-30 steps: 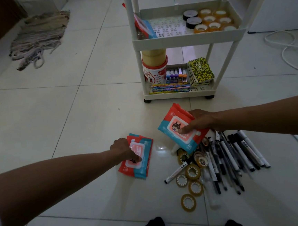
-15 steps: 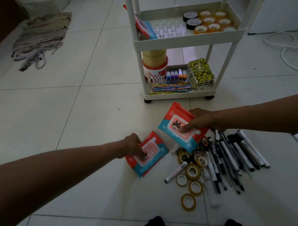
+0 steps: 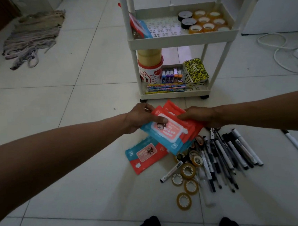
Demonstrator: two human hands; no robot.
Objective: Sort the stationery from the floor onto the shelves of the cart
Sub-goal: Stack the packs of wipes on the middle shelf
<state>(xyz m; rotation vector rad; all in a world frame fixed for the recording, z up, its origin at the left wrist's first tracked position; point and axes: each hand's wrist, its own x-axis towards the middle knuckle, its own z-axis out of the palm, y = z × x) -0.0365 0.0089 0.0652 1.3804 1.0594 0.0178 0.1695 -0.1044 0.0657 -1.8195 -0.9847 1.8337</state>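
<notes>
Left hand (image 3: 141,118) has come up off the floor since the earlier frame and now meets the right hand (image 3: 197,116) on the stack of wipes packs (image 3: 171,130); left thumb lies across the top pack, fingers curled under its 9 o'clock edge; right hand's fingers pinch the stack's 3 o'clock edge; stack is held above the floor, just in front of the cart (image 3: 181,38).

Head view, rest: one wipes pack on floor (image 3: 146,153) lies flat at 7 o'clock of the held stack; pile of pens and markers (image 3: 226,156) at 5 o'clock, small tape rolls (image 3: 188,179) beside it, touching; lone marker (image 3: 296,144) well apart at 3 o'clock; cart's top shelf holds tape rolls on shelf (image 3: 203,22) and another wipes pack leaning at its 9 o'clock wall; bottom shelf holds a tub (image 3: 151,71), pencils, a yellow notebook (image 3: 196,71); rag (image 3: 33,35) at 10 o'clock on the tiles.
</notes>
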